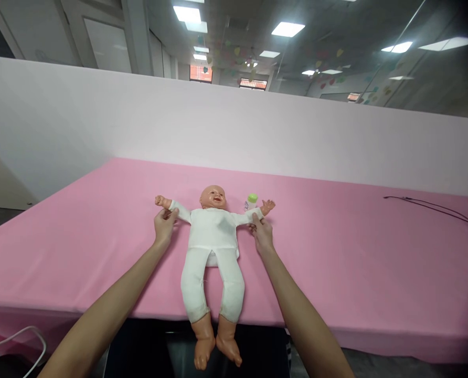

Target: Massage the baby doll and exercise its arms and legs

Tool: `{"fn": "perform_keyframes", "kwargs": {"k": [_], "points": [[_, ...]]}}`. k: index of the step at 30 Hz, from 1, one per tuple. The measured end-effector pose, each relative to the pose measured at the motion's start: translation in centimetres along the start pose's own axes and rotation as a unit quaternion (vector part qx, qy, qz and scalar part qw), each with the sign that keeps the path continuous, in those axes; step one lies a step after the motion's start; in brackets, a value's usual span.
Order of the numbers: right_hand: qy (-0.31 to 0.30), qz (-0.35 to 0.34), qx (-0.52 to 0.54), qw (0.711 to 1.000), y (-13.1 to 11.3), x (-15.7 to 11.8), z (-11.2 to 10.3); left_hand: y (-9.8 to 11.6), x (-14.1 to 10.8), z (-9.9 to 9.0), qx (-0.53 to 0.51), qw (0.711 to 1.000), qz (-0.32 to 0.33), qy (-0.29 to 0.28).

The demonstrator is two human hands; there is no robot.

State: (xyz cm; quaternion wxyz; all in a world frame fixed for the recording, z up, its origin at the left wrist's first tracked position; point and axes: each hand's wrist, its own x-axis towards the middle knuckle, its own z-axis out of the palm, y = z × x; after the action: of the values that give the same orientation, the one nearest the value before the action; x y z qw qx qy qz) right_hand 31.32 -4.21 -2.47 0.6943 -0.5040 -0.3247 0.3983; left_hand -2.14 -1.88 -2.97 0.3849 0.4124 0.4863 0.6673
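Note:
A baby doll (213, 228) in a white top and trousers lies on its back, head toward the far side, arms spread wide. Its bare feet stick out past the table's near edge. My left hand (165, 224) grips the sleeve of the doll's arm on the left, thumb and fingers closed on it near the wrist. On the other side, my right hand (262, 231) pinches the opposite sleeve close to the cuff. Just beyond that sleeve stands a small bottle (251, 201) with a green cap, its lower part partly hidden by the doll's arm.
Pink cloth covers the table (355, 262). A white partition (234, 128) runs along the far side. At the right lies a thin dark cable (438, 206). A white cord (29, 329) curves at the lower left, below the table's edge.

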Motion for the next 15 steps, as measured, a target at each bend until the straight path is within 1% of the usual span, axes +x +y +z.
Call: {"fn": "perform_keyframes", "kwargs": {"k": [2, 3, 5, 7, 8, 10, 11, 12, 13, 14, 15], "points": [[-0.058, -0.054, -0.045, 0.996, -0.4, -0.5, 0.4, 0.3, -0.6, 0.3, 0.049, 0.996, 0.07, -0.033], [-0.095, -0.084, -0.069, 0.989, -0.6, -0.8, 0.6, 0.4, -0.9, 0.4, 0.08, 0.989, 0.109, -0.054], [-0.182, -0.133, -0.121, 0.967, -0.9, -1.3, 1.0, 0.5, -1.5, 0.6, 0.143, 0.966, 0.186, -0.109], [-0.263, -0.162, -0.164, 0.937, -0.9, -1.7, 1.3, 0.3, -1.8, 0.6, 0.192, 0.927, 0.271, -0.175], [-0.291, -0.17, -0.18, 0.924, -0.8, -1.8, 1.3, 0.2, -1.8, 0.6, 0.21, 0.904, 0.314, -0.202], [-0.325, -0.178, -0.198, 0.907, -0.7, -2.0, 1.3, -0.1, -1.8, 0.6, 0.235, 0.864, 0.378, -0.236], [-0.332, -0.182, -0.203, 0.903, -0.6, -2.1, 1.4, -0.2, -1.7, 0.5, 0.243, 0.853, 0.394, -0.242], [-0.335, -0.183, -0.206, 0.901, -0.6, -2.2, 1.4, -0.2, -1.7, 0.5, 0.247, 0.848, 0.4, -0.246], [-0.335, -0.18, -0.206, 0.902, -0.7, -2.2, 1.4, -0.1, -1.7, 0.6, 0.247, 0.849, 0.396, -0.248], [-0.33, -0.174, -0.201, 0.905, -0.8, -2.2, 1.4, 0.0, -1.7, 0.6, 0.241, 0.857, 0.382, -0.248], [-0.319, -0.166, -0.191, 0.913, -0.9, -2.2, 1.5, 0.2, -1.8, 0.7, 0.23, 0.872, 0.357, -0.244]]}}
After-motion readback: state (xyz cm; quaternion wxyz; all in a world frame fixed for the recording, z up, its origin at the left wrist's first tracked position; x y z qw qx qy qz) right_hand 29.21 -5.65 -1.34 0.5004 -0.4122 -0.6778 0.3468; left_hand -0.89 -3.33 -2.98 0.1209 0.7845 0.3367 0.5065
